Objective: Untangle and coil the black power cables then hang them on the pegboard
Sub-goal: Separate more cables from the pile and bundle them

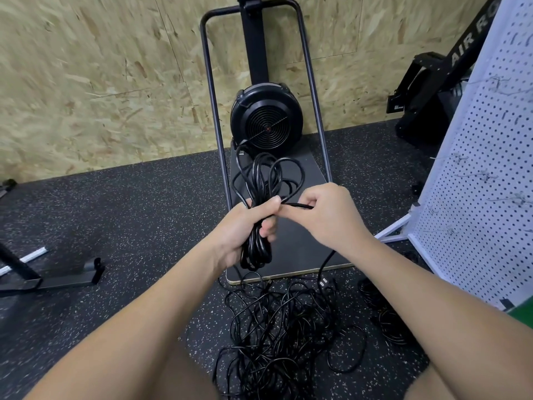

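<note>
Above open speckled floor, the left hand (245,229) grips a coiled black cable (259,203), fingers curled around it, while the right hand (326,215) pinches its loose end; a tangled cable pile (277,336) runs off the bottom edge, pegboard (487,168) cropped at right.

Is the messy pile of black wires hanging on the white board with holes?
No, the tangled cable pile lies on the speckled floor, beside the white pegboard.
</note>
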Motion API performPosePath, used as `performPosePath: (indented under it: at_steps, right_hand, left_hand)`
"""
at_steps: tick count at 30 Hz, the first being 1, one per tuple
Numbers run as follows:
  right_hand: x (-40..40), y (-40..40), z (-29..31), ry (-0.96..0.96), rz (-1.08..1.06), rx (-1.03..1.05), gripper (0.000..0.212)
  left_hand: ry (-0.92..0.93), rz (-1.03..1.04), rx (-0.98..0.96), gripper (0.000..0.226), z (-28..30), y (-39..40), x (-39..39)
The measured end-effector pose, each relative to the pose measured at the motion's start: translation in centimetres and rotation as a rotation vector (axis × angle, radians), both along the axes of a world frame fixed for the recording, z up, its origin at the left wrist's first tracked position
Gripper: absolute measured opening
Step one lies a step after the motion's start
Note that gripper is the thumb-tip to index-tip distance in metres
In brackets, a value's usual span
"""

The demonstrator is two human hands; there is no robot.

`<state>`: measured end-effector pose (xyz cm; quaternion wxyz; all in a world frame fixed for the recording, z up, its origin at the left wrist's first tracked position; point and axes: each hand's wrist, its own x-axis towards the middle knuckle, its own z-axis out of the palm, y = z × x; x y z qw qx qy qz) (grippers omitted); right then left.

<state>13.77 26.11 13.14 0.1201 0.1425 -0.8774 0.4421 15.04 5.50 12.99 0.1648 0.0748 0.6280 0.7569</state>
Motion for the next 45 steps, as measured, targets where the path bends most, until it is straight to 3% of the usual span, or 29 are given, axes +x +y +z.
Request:
performPosePath:
  at_steps: [3,6,9,11,13,15,18,20,24,27,29,30,32,36,40,43,45]
  right_hand:
    - [0.0,1.0,0.4,-0.205,0.087,-0.011,0.080]
    - [-0.3,2.4,0.6,-0.375,0.147,-0.088,0.060]
    - [-0.8,2.8,0.6,-0.442,0.253,-0.406,0.033]
    - [-0.8,2.3,0.9,-0.466,0.288,-0.597,0.015]
    - [-1.0,1.4,1.3,-0.496,0.282,-0.891,0.021]
    - [-1.4,1.0,1.9,-0.537,0.274,-1.248,0.026]
    - [-1.8,0.8,2.4,-0.533,0.254,-1.413,0.023]
    - [-1.8,0.7,2.4,-0.505,0.207,-1.406,0.023]
    - [-1.6,0.3,2.1,-0.500,0.008,-1.388,0.028]
    - [-1.1,-0.5,1.7,-0.437,-0.180,-1.333,0.033]
    - [-0.9,-1.1,1.5,-0.376,-0.284,-1.270,0.032]
    - [-0.8,-1.2,1.5,-0.360,-0.322,-1.252,0.031]
    - [-0.8,-1.1,1.8,-0.377,-0.321,-1.302,0.031]
    - [-0.8,-1.0,2.0,-0.407,-0.139,-1.329,0.030]
    - [-1.2,-0.1,1.2,-0.355,-0.116,-0.956,0.016]
    - [-1.0,0.2,0.1,-0.410,-0.079,-0.667,0.035]
    - [-0.4,-0.2,-0.4,-0.520,0.099,-0.467,0.035]
  left_hand:
    - [0.107,0.041,0.075,0.025,0.6,-0.5,-0.3]
    - [0.124,0.170,0.184,0.015,1.1,-2.0,-1.4]
    - [0.084,0.315,0.237,0.027,0.7,-3.6,-2.5]
    - [0.081,0.330,0.216,0.018,0.1,-4.0,-2.8]
    - [0.067,0.311,0.174,0.011,-0.2,-3.7,-2.5]
    - [0.035,0.289,0.112,0.034,-0.5,-3.1,-2.1]
    - [0.070,0.208,-0.114,0.042,-0.8,-1.4,-1.0]
    - [0.076,0.114,-0.196,0.034,-1.2,0.2,0.0]
    - [0.056,-0.018,-0.147,0.009,-1.8,2.9,1.6]
    - [0.062,-0.050,-0.219,0.030,-2.5,4.4,2.0]
    - [-0.002,-0.032,-0.197,0.010,-2.7,5.0,2.3]
    - [-0.032,-0.013,-0.183,0.015,-2.8,5.3,2.2]
    - [-0.037,-0.001,-0.206,0.022,-2.6,5.3,1.8]
    - [-0.032,-0.004,-0.204,0.014,-2.1,4.2,1.0]
    - [-0.035,0.045,-0.213,0.023,-2.0,3.3,0.6]
    - [-0.019,0.119,-0.164,0.029,-1.2,2.4,0.0]
    - [-0.035,0.142,-0.111,0.033,-0.7,1.6,-0.5]
